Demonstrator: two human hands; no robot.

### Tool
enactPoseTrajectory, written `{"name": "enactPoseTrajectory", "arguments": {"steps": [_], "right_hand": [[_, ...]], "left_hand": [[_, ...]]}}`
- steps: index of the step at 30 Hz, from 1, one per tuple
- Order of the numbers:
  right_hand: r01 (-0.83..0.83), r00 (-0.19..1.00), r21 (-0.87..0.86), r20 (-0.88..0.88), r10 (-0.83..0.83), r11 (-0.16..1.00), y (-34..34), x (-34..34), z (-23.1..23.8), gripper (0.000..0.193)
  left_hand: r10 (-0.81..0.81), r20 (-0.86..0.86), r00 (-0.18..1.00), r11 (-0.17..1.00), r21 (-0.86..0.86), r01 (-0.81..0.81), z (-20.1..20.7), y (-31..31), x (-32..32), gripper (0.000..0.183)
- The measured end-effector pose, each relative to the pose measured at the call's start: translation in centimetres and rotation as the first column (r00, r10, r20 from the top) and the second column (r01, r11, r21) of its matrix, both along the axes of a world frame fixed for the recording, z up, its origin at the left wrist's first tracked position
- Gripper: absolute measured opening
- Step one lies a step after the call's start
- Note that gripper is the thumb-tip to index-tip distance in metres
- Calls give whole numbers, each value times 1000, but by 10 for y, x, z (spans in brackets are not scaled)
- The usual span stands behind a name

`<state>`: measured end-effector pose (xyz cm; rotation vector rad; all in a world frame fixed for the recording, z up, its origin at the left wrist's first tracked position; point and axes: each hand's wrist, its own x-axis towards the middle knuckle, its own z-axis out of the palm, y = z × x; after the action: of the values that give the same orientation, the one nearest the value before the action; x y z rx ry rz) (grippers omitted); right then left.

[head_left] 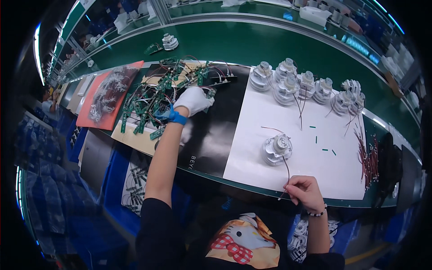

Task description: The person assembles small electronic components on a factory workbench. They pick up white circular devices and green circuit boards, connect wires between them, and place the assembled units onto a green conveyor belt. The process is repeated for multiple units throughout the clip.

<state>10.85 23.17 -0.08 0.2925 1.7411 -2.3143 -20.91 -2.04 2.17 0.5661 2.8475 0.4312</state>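
Observation:
My left hand (194, 101), in a white glove with a blue wrist strap, is at the right side of a tangled pile of green circuit boards (141, 101) with wires. Its fingers are closed at a small green circuit board (209, 93); the fingertips are partly hidden. At the near edge of the white sheet, my bare right hand (303, 190) pinches the end of a thin dark wire (288, 168). That wire runs up to a round white housing (276, 148) with a clear top, which stands on the sheet.
Several similar housings (286, 87) with wires stand along the sheet's far edge. Small green strips (325, 149) lie on the white sheet (252, 135). A bundle of red-brown wires (369, 157) is at the right. An orange sheet (85, 118) with a plastic bag (110, 96) lies far left.

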Motion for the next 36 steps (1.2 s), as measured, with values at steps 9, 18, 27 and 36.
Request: {"name": "enactPoseTrajectory", "arguments": {"steps": [9,18,27,36], "right_hand": [[-95,995,-308,-8,97,947,-24,-12,0,4],[196,946,-352,-177,-270,915,-57,-23,6,11],[465,788,-228,-333,-518,855,-88,-23,-4,18],[516,770,68,-475,-427,854,-93,-27,-10,13]], "left_hand": [[-333,124,935,914,288,287,30,-6,127,27],[-319,672,668,808,561,-179,42,14,178,26],[-218,606,765,837,520,-174,37,10,205,22],[-256,175,951,788,607,101,25,3,218,11]]}}
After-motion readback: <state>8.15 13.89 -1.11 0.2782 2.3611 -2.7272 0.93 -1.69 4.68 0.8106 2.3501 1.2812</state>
